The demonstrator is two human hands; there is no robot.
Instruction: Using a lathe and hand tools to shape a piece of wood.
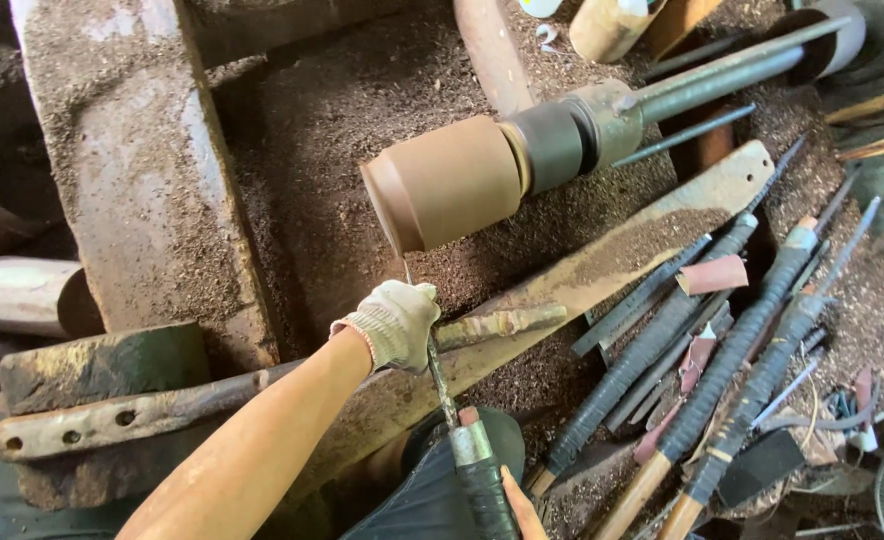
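Observation:
A brown wooden cylinder (447, 183) is mounted on a lathe spindle (602, 115) and looks blurred, as if turning. My left hand (394, 320), in a knitted work glove, rests on a rusty tool-rest bar (492, 323) and pinches the thin metal shaft of a chisel (440, 375). The chisel's tip points up at the lower front edge of the cylinder. My right hand (522, 508) shows only as fingers at the bottom edge, wrapped on the chisel's black taped handle (482, 480).
Several long chisels (722, 370) with black wrapped handles lie fanned out at the right, with scraps of sandpaper (712, 273). Sawdust covers the lathe bed. A thick dusty beam (142, 170) stands at the left. A flat wooden plank (602, 265) runs diagonally.

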